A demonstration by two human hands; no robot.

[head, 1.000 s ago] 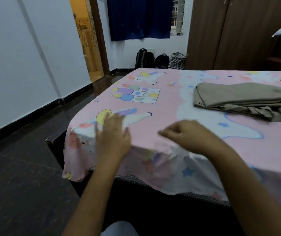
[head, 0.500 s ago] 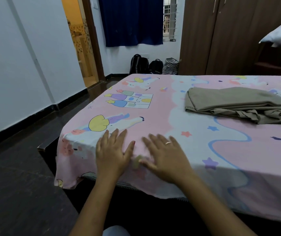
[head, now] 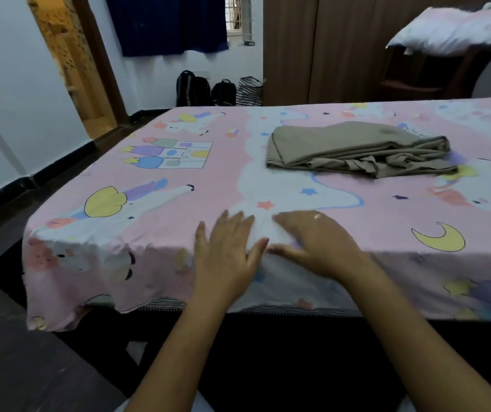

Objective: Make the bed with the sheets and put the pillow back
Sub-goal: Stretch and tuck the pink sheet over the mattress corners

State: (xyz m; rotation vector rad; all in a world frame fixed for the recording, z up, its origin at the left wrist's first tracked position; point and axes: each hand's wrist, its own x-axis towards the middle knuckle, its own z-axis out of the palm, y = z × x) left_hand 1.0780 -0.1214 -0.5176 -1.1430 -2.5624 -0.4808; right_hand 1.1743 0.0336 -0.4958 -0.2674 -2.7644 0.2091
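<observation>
My left hand (head: 226,254) and right hand (head: 312,245) lie flat, fingers spread, side by side on the soft pink cartoon sheet (head: 179,179), near a crumpled tan cloth (head: 354,148).

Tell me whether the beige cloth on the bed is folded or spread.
Folded, loosely. The beige cloth lies in stacked layers on the pink sheet, its near edge rumpled.

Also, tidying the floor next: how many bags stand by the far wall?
3: black backpack leftmost, smaller black bag middle, zigzag bag rightmost; the bed may hide more.
</observation>
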